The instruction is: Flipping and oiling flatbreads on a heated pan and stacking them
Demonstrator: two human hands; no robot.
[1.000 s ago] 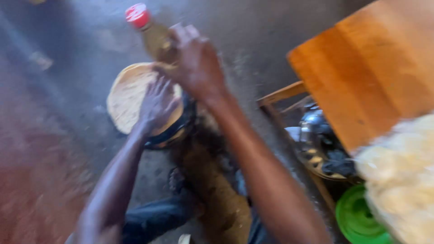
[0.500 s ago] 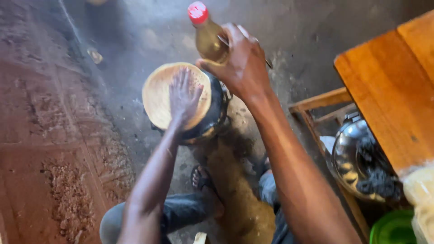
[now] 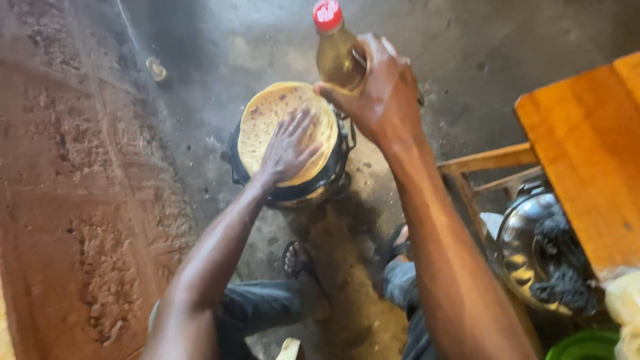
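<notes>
Golden flatbread (image 3: 267, 120) lies soft on the pan (image 3: 320, 183), left hand (image 3: 288, 148) flat upon it, grip released. Right hand (image 3: 380, 93) clasps an oil bottle (image 3: 335, 53), likely slippery, by its body.

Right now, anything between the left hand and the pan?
Yes: the round flatbread. In the head view, the left hand lies flat on it and it covers the dark pan. The right hand holds a bottle.

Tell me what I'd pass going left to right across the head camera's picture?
Reddish dirt ground → left hand pressing the flatbread on the black pan → right hand holding a red-capped bottle → shiny metal pot → orange wooden table.
</notes>
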